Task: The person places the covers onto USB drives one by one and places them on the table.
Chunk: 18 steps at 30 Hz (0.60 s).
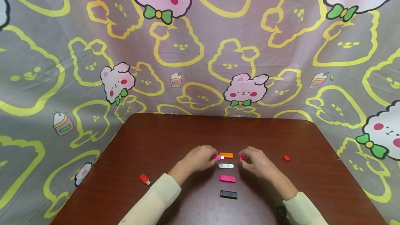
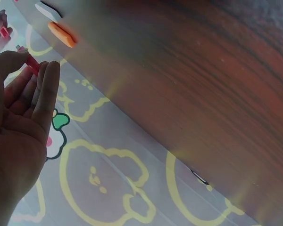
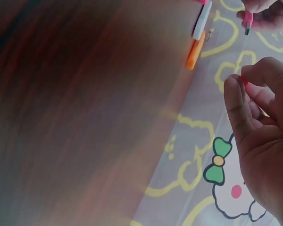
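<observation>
Between thumb and fingers my left hand (image 1: 202, 158) pinches a pink USB stick (image 1: 218, 157), its metal plug bare and pointing right. Across a small gap, my right hand (image 1: 257, 161) pinches a small pink cap (image 1: 242, 158). The left wrist view also shows the pink USB stick (image 2: 32, 62) at the fingertips. Just beyond and below the hands lie an orange USB stick (image 1: 226, 155), a white USB stick (image 1: 226, 166), another pink USB stick (image 1: 227, 178) and a black USB stick (image 1: 228, 194), stacked in a column with space between them.
On the brown table (image 1: 175, 131), a red USB stick (image 1: 144, 179) with a bare plug lies at the left. A red cap (image 1: 286, 158) lies to the right. Patterned cloth (image 1: 200, 75) hangs behind the table and along its sides.
</observation>
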Available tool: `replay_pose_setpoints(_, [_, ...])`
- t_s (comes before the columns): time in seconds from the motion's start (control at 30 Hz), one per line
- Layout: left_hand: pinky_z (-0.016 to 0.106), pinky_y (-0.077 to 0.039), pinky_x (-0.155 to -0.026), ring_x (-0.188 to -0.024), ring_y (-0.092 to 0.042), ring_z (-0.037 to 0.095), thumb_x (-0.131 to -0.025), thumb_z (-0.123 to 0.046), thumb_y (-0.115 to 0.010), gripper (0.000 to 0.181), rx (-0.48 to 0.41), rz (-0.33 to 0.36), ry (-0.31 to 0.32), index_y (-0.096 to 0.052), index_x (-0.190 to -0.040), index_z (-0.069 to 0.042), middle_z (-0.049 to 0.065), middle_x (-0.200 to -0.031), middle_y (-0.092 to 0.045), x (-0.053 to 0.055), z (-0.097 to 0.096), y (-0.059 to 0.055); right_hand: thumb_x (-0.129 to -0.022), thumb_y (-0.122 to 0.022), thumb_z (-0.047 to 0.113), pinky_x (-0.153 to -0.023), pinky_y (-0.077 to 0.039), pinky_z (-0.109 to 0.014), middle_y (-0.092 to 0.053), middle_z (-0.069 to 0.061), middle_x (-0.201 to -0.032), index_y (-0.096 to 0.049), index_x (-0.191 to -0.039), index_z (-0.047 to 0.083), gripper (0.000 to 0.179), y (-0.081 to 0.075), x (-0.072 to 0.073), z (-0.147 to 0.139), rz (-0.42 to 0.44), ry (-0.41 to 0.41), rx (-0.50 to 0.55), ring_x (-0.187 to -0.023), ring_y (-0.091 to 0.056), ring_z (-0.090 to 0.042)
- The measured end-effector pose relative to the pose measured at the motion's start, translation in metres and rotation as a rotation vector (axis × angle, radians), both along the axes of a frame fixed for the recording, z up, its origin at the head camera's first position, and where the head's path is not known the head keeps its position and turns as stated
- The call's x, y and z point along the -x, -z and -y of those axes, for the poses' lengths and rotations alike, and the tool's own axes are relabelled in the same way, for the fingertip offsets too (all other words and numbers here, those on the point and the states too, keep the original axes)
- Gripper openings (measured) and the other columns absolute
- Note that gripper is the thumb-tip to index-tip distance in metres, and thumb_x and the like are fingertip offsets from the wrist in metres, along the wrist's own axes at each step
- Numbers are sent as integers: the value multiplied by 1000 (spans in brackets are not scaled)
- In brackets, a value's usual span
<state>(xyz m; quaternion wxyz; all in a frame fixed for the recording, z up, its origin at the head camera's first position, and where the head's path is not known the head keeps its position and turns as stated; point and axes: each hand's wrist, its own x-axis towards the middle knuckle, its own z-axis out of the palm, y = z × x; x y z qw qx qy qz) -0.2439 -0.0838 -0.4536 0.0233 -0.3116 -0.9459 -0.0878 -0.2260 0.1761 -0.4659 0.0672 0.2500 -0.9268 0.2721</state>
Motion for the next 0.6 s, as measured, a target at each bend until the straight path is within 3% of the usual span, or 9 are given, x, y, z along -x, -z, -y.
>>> replay_pose_setpoints(0.17, [24, -54, -77, -76, -57, 7, -91, -31, -75, 21, -2, 16, 3, -74, -106, -16, -5, -90, -67, -4, -5, 0, -84, -78, 5, -69, -54, -25, -62, 4, -92, -72, -104, 5, 22, 0, -3, 7, 20, 6, -16, -80, -59, -11])
replay_pose_setpoints(0.33, [22, -53, -72, -72, -55, 6, -91, -30, -75, 17, 15, -31, 38, -74, -101, -16, -6, -86, -65, -6, -9, 1, -84, -78, 7, -69, -53, -24, -62, 4, -94, -72, -105, 8, 21, 1, -5, 13, 26, 2, -20, -80, -57, -10])
replay_pose_setpoints(0.6, [22, -53, -70, -70, -55, 7, -93, -31, -73, 17, 38, -61, 55, -75, -100, -16, -5, -84, -64, -9, -13, 1, -82, -78, 6, -66, -52, -23, -62, 5, -91, -72, -101, 10, 20, 6, -7, 18, -44, -47, -6, -75, -55, -7])
